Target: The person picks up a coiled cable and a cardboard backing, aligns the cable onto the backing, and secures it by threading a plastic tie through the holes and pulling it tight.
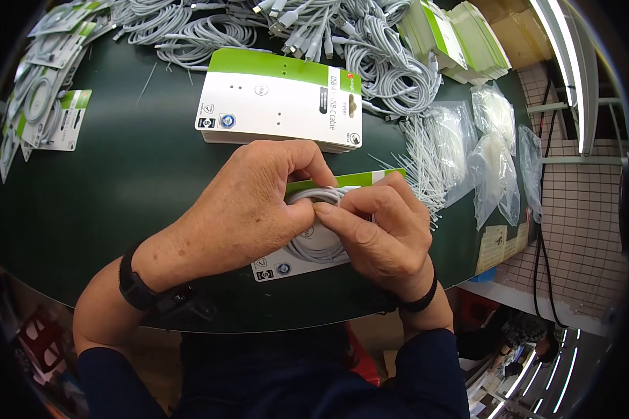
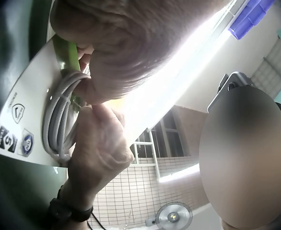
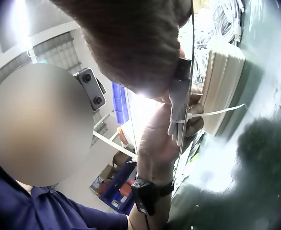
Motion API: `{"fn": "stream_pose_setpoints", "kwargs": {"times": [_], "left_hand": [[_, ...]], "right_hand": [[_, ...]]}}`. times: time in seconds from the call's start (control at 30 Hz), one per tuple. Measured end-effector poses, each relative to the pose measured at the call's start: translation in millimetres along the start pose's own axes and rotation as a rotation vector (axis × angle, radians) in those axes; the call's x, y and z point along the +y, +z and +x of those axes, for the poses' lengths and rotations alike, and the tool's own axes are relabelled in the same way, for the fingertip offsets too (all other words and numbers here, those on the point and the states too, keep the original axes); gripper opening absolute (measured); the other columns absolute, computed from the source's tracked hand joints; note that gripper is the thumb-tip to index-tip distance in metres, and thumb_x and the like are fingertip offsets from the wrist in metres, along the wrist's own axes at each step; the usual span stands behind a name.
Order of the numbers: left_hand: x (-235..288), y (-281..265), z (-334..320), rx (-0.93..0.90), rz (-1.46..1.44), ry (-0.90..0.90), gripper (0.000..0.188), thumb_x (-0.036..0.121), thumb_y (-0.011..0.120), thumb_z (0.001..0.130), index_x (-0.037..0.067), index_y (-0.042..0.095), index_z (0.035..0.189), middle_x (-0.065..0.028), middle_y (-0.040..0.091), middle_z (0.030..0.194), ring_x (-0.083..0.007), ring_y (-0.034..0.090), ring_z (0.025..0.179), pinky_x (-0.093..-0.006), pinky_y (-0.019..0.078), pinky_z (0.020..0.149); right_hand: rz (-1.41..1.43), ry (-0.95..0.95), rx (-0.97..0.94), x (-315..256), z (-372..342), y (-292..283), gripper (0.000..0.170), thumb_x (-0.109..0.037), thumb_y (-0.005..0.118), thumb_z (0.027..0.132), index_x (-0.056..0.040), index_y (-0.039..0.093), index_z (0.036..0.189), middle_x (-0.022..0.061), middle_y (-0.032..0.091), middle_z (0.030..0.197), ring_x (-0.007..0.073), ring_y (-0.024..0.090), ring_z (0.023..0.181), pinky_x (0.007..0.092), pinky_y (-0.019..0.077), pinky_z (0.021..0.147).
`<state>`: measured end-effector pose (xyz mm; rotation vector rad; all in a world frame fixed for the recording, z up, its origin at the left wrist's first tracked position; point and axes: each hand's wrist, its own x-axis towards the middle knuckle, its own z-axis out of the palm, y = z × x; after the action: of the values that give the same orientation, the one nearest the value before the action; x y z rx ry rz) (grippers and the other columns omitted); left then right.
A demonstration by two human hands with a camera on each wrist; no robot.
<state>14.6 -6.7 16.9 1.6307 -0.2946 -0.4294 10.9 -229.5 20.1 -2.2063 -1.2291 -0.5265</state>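
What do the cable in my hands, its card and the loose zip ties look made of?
Cable: matte grey covering, rubbery plastic or woven; it bends in smooth loops, but the surface texture isn't clear.
Card: likely coated paperboard; thin, flat and printed, with a smooth finish.
Zip ties: probably nylon or similar plastic; thin, smooth, whitish strips.

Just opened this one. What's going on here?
A person has both hands on a coiled grey cable set against a printed card. The left hand holds the card; the right hand works at the coil's upper part with thumb and forefinger. A white cable tie sticks out behind the card. Beyond the hands is a stack of cable cards, with loose cable ties to the right.
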Motion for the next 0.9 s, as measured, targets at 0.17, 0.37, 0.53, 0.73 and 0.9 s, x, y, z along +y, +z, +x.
{"fn": "stream_pose_setpoints", "kwargs": {"times": [0.17,0.37,0.53,0.73,0.9], "left_hand": [[-3.7,-0.5,1.5,-0.03,-0.045,-0.036,0.017,-0.003,0.069,0.087,-0.004,0.071,0.104,-0.0069,0.075,0.099,-0.0116,0.071,0.095,-0.0289,0.0582,0.089],[1.5,-0.3,0.8,-0.031,-0.01,-0.004,0.016,-0.003,0.068,0.087,-0.004,0.071,0.103,-0.0061,0.075,0.099,-0.0103,0.07,0.095,-0.0287,0.0581,0.09],[9.0,-3.9,-1.1,0.0,0.034,-0.011,0.018,-0.007,0.065,0.086,-0.005,0.072,0.103,-0.0066,0.075,0.099,-0.0102,0.069,0.095,-0.0278,0.0578,0.09],[21.1,-6.7,-5.6,0.041,0.006,0.067,0.024,-0.012,0.061,0.083,-0.005,0.072,0.103,-0.0065,0.075,0.099,-0.0103,0.07,0.094,-0.0261,0.0571,0.089],[28.9,-6.5,-12.1,0.022,-0.032,0.082,0.025,-0.013,0.061,0.083,-0.004,0.073,0.103,-0.0061,0.075,0.101,-0.0104,0.07,0.094,-0.0258,0.0573,0.088]], "right_hand": [[-0.034,-0.084,-0.003,1.5,1.2,-1.7,0.048,-0.007,0.08,0.064,-0.0057,0.078,0.112,0.0023,0.068,0.087,0.0178,0.057,0.067,0.0307,0.0456,0.055],[-0.019,-0.029,-0.071,-4.8,5.6,-7.6,0.043,-0.005,0.084,0.072,-0.0064,0.076,0.114,0.0043,0.07,0.084,0.0162,0.062,0.065,0.0304,0.0469,0.054],[0.199,0.109,0.16,-2.1,4.9,-21.5,0.035,-0.001,0.08,0.087,-0.0029,0.071,0.121,0.0089,0.072,0.088,0.0136,0.063,0.067,0.0265,0.0483,0.057],[0.368,0.559,0.563,37.5,-10.8,-34.7,0.025,0.003,0.07,0.096,0.0034,0.067,0.121,0.0107,0.071,0.103,0.01,0.061,0.076,0.0214,0.0487,0.066],[0.659,0.617,0.056,35.7,-7.5,-17.4,0.025,0.003,0.072,0.092,0.0012,0.073,0.117,0.0091,0.074,0.107,0.0137,0.069,0.089,0.0269,0.0557,0.077]]}}
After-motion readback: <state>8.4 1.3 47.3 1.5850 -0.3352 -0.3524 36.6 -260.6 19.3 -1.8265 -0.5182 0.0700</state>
